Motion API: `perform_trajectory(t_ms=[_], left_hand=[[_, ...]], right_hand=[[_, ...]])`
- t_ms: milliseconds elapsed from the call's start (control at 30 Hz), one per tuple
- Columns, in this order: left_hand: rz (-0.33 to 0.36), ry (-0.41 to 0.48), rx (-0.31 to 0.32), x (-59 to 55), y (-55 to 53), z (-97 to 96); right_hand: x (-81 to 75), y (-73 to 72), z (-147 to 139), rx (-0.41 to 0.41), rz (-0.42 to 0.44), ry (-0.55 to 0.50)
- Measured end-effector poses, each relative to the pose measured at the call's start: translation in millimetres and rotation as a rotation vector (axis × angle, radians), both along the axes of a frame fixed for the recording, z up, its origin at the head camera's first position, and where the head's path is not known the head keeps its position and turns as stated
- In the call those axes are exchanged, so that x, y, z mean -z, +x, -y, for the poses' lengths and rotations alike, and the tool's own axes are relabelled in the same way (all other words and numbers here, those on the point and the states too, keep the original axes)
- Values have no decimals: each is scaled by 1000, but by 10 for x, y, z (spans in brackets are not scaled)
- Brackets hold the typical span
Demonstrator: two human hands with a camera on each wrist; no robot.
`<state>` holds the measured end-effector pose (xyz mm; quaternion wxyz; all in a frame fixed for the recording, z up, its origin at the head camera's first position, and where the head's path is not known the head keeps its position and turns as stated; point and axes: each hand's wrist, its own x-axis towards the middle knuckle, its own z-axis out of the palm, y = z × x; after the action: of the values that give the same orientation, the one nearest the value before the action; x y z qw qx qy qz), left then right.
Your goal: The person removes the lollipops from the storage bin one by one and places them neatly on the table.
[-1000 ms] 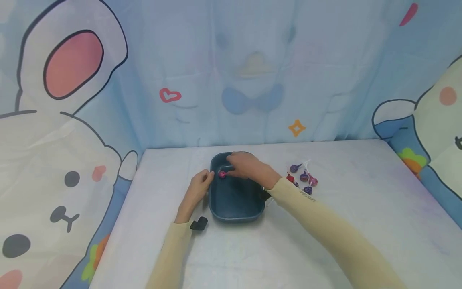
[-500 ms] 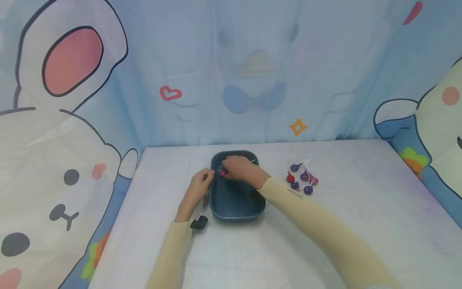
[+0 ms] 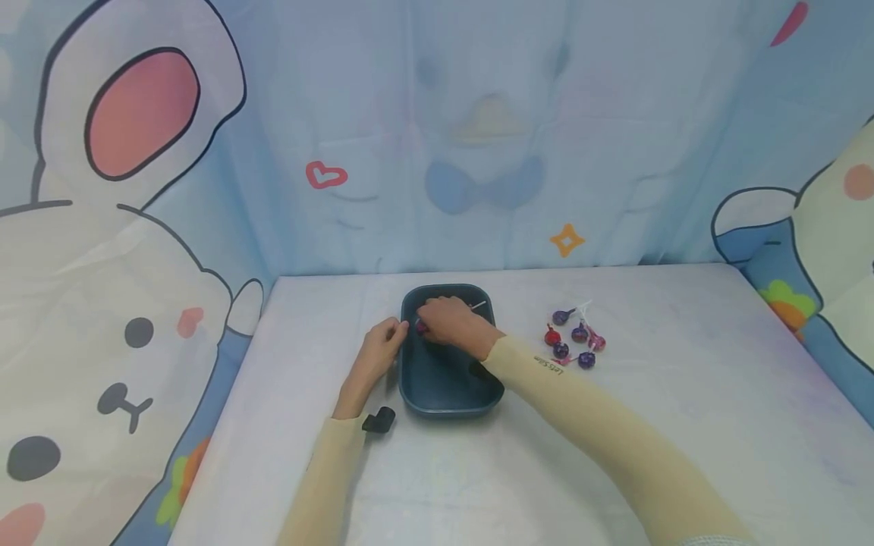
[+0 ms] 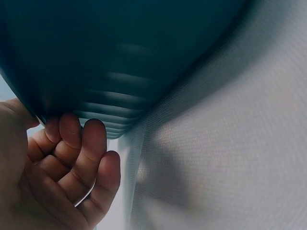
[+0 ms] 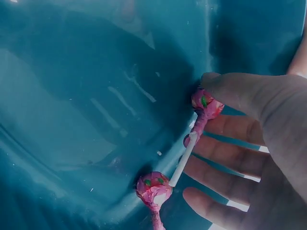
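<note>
A dark teal rectangular tub [image 3: 447, 383] stands on the white-covered table. My left hand [image 3: 378, 353] holds its left rim, with curled fingers against the outer wall and the thumb over the edge in the left wrist view. Inside the tub, toward its far left, is my right hand [image 3: 454, 322]. In the right wrist view it pinches a pink-wrapped lollipop [image 5: 206, 103] between thumb and index finger, the other fingers loosely spread. A second pink lollipop [image 5: 152, 188] lies beside it on the tub floor. From the head view, my right hand mostly hides these lollipops.
Several purple, red and pink lollipops [image 3: 579, 334] lie in a loose group on the table, right of the tub. Behind the table hangs a light blue cartoon cloth [image 3: 382, 136]. My right forearm crosses the tub's right rim.
My right hand has moved slightly left and down inside the tub, over the pink lollipop. A white stick now shows behind it. My left hand keeps its hold on the rim.
</note>
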<state>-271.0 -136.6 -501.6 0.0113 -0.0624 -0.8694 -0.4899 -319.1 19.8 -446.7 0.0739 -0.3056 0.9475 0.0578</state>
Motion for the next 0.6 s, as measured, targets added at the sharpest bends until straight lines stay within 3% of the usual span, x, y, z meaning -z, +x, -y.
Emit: perform_trajectory(t_ms=[600], left_hand=[[16, 15, 7, 17, -2, 12]], right_hand=[[118, -30, 40, -39, -82, -28]])
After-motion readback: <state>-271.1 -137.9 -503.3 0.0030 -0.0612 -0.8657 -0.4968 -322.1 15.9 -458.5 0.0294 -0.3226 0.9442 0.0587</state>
